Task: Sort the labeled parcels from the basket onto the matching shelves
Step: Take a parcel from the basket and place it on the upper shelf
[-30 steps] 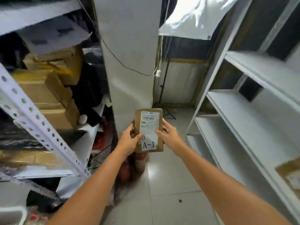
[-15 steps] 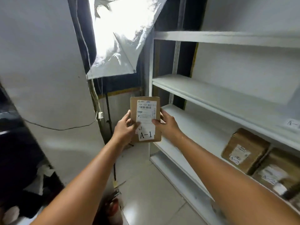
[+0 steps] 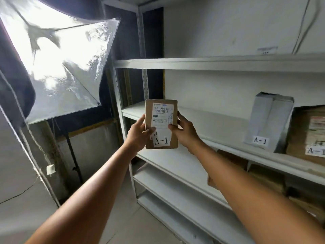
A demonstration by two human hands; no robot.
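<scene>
A person is holding a small brown parcel (image 3: 161,124) upright in front of a white shelving unit (image 3: 193,64), its A-1 label (image 3: 161,140) facing the camera. The left hand (image 3: 139,133) is gripping the parcel's left edge with the thumb lying across the paper, and the right hand (image 3: 186,132) is gripping the right edge, its fingers (image 3: 182,120) curled round it. The parcel is hanging in the air in front of the middle shelf (image 3: 211,124), at its left end. Farther right on that shelf, a grey parcel (image 3: 269,120) and a brown box (image 3: 309,132), both marked A-1, are standing side by side.
</scene>
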